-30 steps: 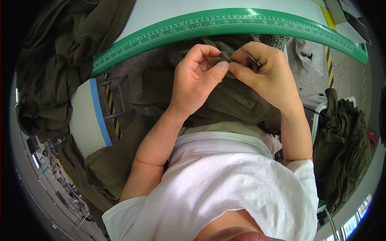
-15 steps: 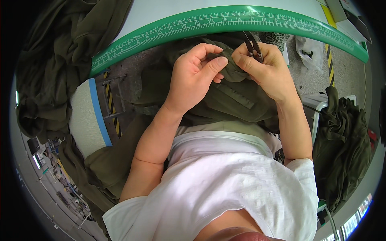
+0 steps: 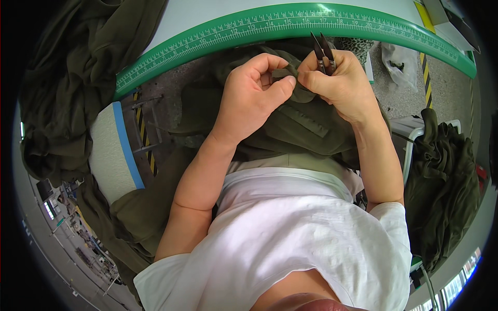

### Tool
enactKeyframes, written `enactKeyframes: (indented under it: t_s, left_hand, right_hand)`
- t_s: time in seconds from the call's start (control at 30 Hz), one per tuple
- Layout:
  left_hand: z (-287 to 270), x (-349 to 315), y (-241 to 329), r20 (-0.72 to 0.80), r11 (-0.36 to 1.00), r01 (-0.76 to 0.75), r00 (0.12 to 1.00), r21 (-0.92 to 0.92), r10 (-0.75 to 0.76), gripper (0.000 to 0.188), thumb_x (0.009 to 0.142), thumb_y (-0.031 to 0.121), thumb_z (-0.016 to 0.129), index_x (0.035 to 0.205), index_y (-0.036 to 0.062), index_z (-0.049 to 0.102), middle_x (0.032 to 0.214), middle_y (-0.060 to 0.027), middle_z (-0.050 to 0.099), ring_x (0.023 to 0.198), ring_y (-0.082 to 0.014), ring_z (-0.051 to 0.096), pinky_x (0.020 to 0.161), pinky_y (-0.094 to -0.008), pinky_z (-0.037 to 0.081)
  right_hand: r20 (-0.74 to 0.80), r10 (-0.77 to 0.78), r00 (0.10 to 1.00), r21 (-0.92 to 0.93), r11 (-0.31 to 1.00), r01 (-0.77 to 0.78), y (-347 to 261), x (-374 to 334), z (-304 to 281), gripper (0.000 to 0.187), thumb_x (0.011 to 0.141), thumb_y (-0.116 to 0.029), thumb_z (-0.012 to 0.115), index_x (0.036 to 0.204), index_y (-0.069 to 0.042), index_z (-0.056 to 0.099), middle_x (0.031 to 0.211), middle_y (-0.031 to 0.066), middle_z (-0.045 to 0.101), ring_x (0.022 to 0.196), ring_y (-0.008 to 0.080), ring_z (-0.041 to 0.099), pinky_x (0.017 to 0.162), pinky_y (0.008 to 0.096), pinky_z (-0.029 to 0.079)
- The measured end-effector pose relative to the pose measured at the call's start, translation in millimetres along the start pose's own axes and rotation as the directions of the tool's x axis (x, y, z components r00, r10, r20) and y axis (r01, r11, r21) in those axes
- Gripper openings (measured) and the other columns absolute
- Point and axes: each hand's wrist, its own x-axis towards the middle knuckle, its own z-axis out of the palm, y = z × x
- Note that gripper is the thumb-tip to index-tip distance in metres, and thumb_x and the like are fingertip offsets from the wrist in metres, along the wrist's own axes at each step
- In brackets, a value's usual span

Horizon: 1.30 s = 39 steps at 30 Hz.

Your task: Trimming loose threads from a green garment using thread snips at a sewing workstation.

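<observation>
A dark olive green garment (image 3: 306, 127) hangs over my lap, with one bit of it raised between my two hands. My left hand (image 3: 250, 98) is closed, pinching that raised cloth between thumb and fingers. Close beside it, my right hand (image 3: 340, 85) is closed around a pair of dark thread snips (image 3: 322, 47). Their two blades stick up past my fingers, tips apart, away from the cloth. The right thumb and index finger also meet at the raised cloth edge; how much they grip is partly hidden.
A white table with a green, ruler-marked edge (image 3: 244, 32) curves across the far side. Olive cloth (image 3: 78, 67) is heaped at the left, by a white, blue-edged board (image 3: 111, 150). More olive garments (image 3: 443, 192) hang over a white-framed rack at right. A clear plastic bag (image 3: 399, 65) lies beyond.
My right hand has shifted slightly up, and the snips have turned more upright. My left hand keeps its pinch in nearly the same place.
</observation>
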Motion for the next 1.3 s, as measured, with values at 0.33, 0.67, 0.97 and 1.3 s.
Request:
enactKeyframes:
  t_s: [0.33,0.67,0.97,1.3]
  left_hand:
    - [-2.7,4.9,-3.6,0.035,0.999,0.053,0.998,-0.009,-0.052,0.019,0.085,0.003,0.062,0.101,-0.0049,0.057,0.075,0.0001,0.059,0.064,-0.0032,0.053,0.058,-0.0178,0.045]
    - [-4.0,6.8,2.3,0.043,0.997,0.070,0.997,-0.032,-0.068,0.021,0.083,0.001,0.062,0.102,-0.0049,0.055,0.081,-0.0029,0.060,0.065,-0.0047,0.055,0.058,-0.0194,0.047]
    - [-6.1,7.4,2.3,0.065,0.999,0.030,0.997,0.044,-0.033,0.032,0.081,-0.003,0.061,0.106,-0.0020,0.043,0.083,-0.0055,0.060,0.067,-0.0060,0.056,0.057,-0.0207,0.047]
    - [-7.2,8.9,0.3,0.110,1.000,0.007,0.994,-0.001,-0.007,0.033,0.081,-0.005,0.060,0.108,-0.0016,0.040,0.087,-0.0060,0.059,0.069,-0.0060,0.055,0.058,-0.0203,0.047]
  right_hand:
    - [0.053,0.119,0.991,0.195,0.973,-0.128,5.3,4.8,-2.5,0.007,0.075,-0.009,0.065,0.074,-0.003,0.062,0.060,-0.0030,0.051,0.046,0.0029,0.039,0.041,0.0186,0.028]
    - [0.041,0.123,0.992,0.157,0.979,-0.128,5.3,4.1,0.2,0.012,0.078,-0.012,0.068,0.073,-0.004,0.061,0.058,-0.0035,0.049,0.044,0.0027,0.038,0.040,0.0186,0.027]
    - [0.070,0.079,0.994,-0.053,0.996,-0.076,3.0,4.0,-2.6,0.014,0.080,-0.013,0.061,0.070,-0.004,0.058,0.060,-0.0070,0.046,0.054,0.0019,0.037,0.047,0.0207,0.028]
    - [0.072,0.112,0.991,0.086,0.989,-0.118,9.6,3.6,1.0,0.014,0.079,-0.016,0.066,0.078,-0.003,0.060,0.059,-0.0021,0.052,0.046,0.0032,0.041,0.041,0.0185,0.030]
